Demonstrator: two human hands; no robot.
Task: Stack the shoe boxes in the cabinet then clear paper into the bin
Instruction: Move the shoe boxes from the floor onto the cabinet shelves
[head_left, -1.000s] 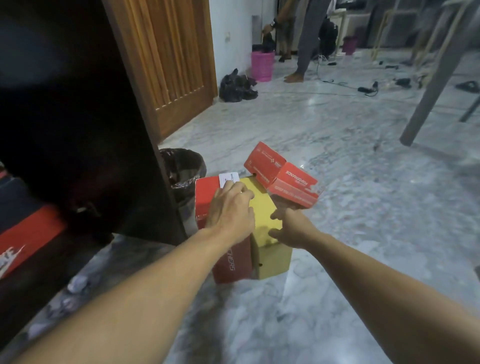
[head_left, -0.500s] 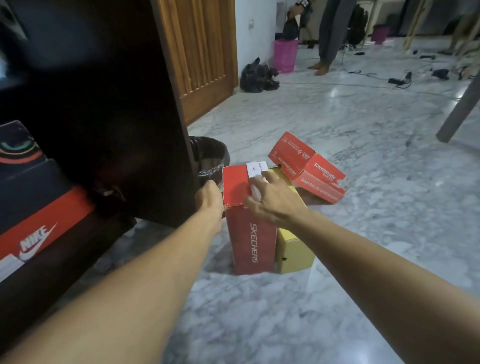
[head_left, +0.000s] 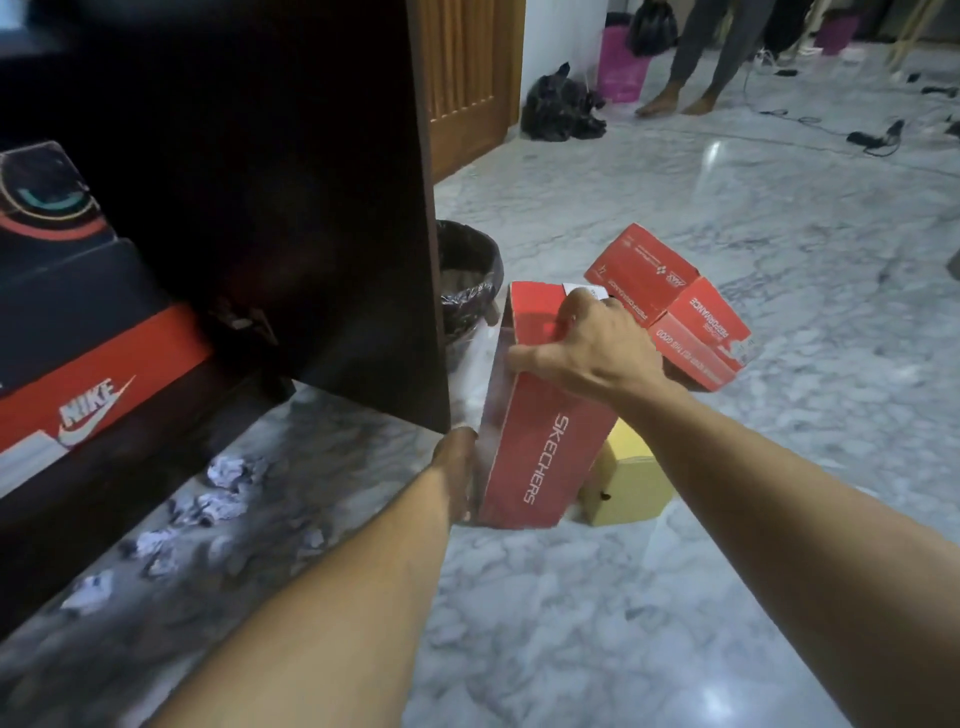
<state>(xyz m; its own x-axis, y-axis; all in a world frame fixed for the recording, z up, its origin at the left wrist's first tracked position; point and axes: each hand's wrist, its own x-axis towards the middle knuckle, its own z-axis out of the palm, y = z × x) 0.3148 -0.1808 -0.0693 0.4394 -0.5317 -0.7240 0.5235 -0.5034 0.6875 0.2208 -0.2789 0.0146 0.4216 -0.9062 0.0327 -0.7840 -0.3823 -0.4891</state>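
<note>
We hold a red shoe box (head_left: 545, 431) standing on end on the marble floor (head_left: 675, 597), just beside the dark cabinet (head_left: 270, 208). Our right hand (head_left: 592, 348) grips its top, fingers curled over the far edge. Our left hand (head_left: 460, 473) presses its lower left side; those fingers are hidden. Crumpled paper (head_left: 228, 470) lies by the cabinet; a bin (head_left: 467, 280) stands behind

Left hand's fingers (head_left: 464, 470) behind Skechers box (head_left: 540, 431)

Skechers box (head_left: 545, 441) between cabinet (head_left: 311, 208) — yellow box (head_left: 628, 480)
</note>
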